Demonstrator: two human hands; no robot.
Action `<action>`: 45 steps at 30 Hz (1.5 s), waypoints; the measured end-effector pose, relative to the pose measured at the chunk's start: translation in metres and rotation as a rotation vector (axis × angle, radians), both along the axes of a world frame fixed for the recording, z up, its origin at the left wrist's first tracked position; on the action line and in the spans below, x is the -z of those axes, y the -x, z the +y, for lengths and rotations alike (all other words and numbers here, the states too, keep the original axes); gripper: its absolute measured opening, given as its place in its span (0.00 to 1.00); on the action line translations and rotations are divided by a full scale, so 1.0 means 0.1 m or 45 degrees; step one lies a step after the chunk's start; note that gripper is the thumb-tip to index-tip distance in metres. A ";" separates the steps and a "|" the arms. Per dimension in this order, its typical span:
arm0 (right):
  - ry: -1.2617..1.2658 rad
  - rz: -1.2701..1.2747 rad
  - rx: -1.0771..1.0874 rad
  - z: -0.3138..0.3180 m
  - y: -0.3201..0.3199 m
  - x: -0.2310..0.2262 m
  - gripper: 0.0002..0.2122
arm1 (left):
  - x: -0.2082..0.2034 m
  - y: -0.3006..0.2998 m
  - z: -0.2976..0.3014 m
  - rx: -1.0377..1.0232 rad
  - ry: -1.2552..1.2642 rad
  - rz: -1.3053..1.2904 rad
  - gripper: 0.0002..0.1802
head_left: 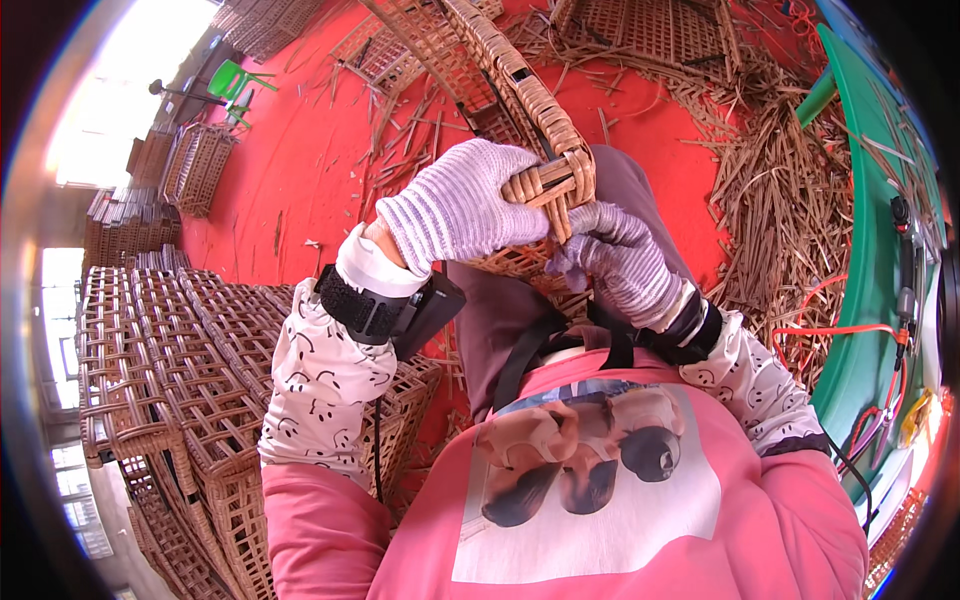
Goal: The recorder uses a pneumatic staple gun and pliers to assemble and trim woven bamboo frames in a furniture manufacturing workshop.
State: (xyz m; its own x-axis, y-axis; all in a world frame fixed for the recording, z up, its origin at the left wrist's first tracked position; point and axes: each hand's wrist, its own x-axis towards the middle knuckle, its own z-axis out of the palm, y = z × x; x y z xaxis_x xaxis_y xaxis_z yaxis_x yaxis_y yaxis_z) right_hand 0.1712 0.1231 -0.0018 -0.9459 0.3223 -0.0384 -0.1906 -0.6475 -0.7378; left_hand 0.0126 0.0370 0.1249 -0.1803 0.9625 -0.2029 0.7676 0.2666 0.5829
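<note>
A brown woven wicker basket (537, 105) is tilted up between my knees, its thick braided rim running away from me. In a striped, light-coloured work glove, my left hand (462, 200) is closed around the rim's near corner. A flat wicker strip (559, 222) hangs down from the wrapped corner. My right hand (625, 265), gloved as well, has its fingers pinched together at the end of that strip, just below and right of the corner. The fingertips of the right hand are partly hidden.
Stacked wicker baskets (180, 350) stand close at my left. Loose strips (770, 210) lie heaped on the red floor (300, 190) at right. A green table (850, 330) with tools and an orange cable (835, 330) runs along the right. A green chair (235, 85) stands far left.
</note>
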 end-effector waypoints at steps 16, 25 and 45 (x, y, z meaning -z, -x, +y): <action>0.094 -0.025 0.007 0.03 -0.05 0.05 0.08 | 0.18 0.29 -0.12 0.678 -0.609 0.531 0.17; 0.068 -0.072 0.018 0.00 -0.02 -0.06 0.07 | 0.19 0.25 -0.09 0.600 -0.683 0.515 0.17; -2.112 0.145 0.999 0.29 0.21 -0.82 0.12 | 0.30 0.23 -0.05 0.083 -0.227 -0.487 0.27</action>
State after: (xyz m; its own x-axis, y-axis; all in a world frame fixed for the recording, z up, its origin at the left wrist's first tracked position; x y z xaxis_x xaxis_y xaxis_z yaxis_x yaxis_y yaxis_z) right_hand 0.1498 0.1526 0.0805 -0.5515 0.2735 0.7881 -0.1432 0.8997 -0.4124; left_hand -0.0103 0.0315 0.0949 -0.0617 0.9954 -0.0727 0.4990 0.0938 0.8615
